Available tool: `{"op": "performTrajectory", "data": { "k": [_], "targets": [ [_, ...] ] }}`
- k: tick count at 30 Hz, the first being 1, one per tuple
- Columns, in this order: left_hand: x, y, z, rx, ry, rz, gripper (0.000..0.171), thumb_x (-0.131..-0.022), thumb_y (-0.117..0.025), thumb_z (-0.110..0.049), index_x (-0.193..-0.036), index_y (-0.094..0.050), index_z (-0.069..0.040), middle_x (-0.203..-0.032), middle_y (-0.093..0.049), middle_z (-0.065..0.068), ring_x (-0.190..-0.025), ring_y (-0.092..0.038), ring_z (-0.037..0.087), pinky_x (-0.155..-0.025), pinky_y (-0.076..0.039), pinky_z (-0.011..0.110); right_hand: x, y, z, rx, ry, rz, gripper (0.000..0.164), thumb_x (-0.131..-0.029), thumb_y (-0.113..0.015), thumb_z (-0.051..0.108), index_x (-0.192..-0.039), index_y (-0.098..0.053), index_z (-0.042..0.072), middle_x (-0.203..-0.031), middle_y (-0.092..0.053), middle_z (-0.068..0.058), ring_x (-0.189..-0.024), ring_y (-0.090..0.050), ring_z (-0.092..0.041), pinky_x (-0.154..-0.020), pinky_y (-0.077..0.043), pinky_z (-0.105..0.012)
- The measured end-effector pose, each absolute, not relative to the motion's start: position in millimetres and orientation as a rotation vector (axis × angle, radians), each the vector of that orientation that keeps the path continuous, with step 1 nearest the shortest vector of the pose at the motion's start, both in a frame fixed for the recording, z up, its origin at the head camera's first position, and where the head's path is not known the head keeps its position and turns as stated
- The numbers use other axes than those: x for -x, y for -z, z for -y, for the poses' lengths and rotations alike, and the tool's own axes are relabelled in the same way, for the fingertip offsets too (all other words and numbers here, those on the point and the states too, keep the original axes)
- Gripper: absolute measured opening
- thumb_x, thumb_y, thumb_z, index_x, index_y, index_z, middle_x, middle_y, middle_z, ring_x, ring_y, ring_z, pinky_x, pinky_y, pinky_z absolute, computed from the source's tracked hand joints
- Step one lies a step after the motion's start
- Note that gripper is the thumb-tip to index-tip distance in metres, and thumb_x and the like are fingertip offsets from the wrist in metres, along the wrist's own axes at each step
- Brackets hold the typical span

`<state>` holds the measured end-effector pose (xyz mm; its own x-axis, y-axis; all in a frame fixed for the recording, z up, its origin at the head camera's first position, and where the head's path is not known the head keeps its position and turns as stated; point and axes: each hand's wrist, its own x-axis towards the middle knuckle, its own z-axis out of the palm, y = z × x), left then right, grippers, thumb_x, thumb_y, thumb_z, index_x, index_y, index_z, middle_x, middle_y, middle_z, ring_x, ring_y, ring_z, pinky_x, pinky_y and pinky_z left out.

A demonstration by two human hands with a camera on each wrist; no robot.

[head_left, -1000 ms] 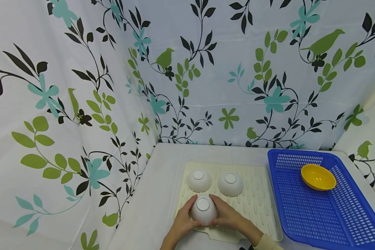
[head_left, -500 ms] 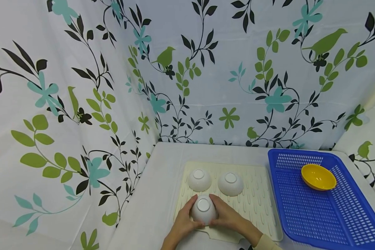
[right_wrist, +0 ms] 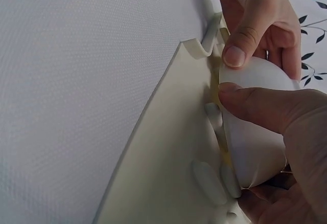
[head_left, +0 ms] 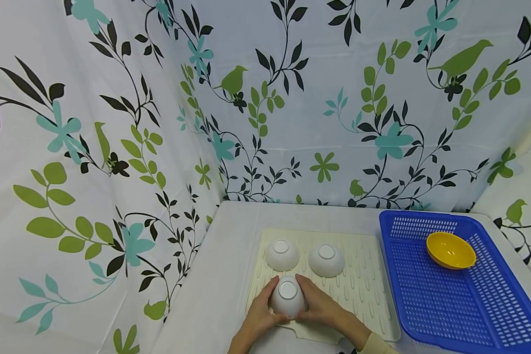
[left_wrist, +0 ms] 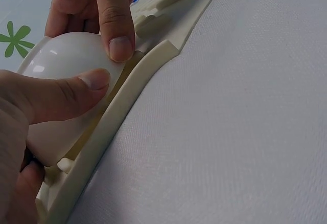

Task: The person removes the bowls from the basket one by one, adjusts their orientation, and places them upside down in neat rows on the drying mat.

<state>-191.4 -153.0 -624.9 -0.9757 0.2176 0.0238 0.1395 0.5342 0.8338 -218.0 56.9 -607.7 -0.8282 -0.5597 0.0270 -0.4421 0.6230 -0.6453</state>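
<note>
An upside-down white bowl (head_left: 288, 297) sits at the near left of a cream draining tray (head_left: 363, 295). My left hand (head_left: 258, 312) grips it from the left and my right hand (head_left: 320, 302) from the right, thumbs on the near side. Both wrist views show the thumbs pressed on the bowl (left_wrist: 71, 55) close to its rim, fingers curled round the sides. Low in the tray, the bowl (right_wrist: 255, 127) has its rim by the raised ridges. Behind it stand two more upturned white bowls, one on the left (head_left: 282, 254) and one on the right (head_left: 326, 260).
On the right stands a blue perforated basket (head_left: 429, 300) with a yellow bowl (head_left: 451, 250) inside. A white cloth (head_left: 212, 275) covers the table. Patterned curtains (head_left: 292, 123) hang behind and at both sides.
Both hands stay on the near bowl with hardly any movement. The head view has shifted very slightly; bowls, tray and basket stand where they were.
</note>
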Motion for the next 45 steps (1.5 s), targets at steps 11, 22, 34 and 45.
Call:
{"op": "performTrajectory", "data": {
  "k": [11,22,34,45],
  "targets": [
    [192,624,152,-0.316,-1.433,-2.674,0.103,-0.059,-0.087,-0.023,-0.146,-0.032,-0.016,-0.151,-0.035,0.007,-0.139,-0.036,0.028,-0.113,-0.033,0.044,215,604,-56,0.765,0.902,-2.685,0.102,-0.069,-0.081,0.03,-0.146,-0.022,-0.001,-0.148,-0.032,-0.022,-0.132,-0.042,-0.035,-0.109,-0.039,-0.048],
    [192,629,152,-0.365,-1.443,-2.703,0.105,-0.057,-0.088,-0.025,-0.145,-0.033,-0.013,-0.15,-0.037,0.009,-0.137,-0.038,0.031,-0.112,-0.034,0.043,206,591,-64,0.857,0.843,-2.763,0.092,-0.074,-0.077,0.03,-0.144,-0.027,-0.003,-0.144,-0.037,-0.022,-0.131,-0.045,-0.033,-0.107,-0.041,-0.046],
    [191,631,154,-0.405,-1.368,-2.782,0.102,-0.058,-0.087,-0.032,-0.144,-0.035,-0.015,-0.147,-0.037,0.008,-0.134,-0.039,0.034,-0.111,-0.033,0.052,191,537,-104,0.745,0.907,-2.847,0.079,-0.079,-0.074,0.034,-0.142,-0.036,0.004,-0.144,-0.043,-0.016,-0.13,-0.046,-0.034,-0.104,-0.044,-0.048],
    [191,634,155,-0.407,-1.349,-2.83,0.103,-0.058,-0.087,-0.035,-0.142,-0.034,-0.01,-0.143,-0.041,0.008,-0.133,-0.042,0.029,-0.112,-0.035,0.048,193,508,-149,0.672,0.855,-3.039,0.078,-0.078,-0.075,0.031,-0.141,-0.039,0.004,-0.138,-0.049,-0.016,-0.125,-0.051,-0.034,-0.1,-0.048,-0.049]
  ]
}}
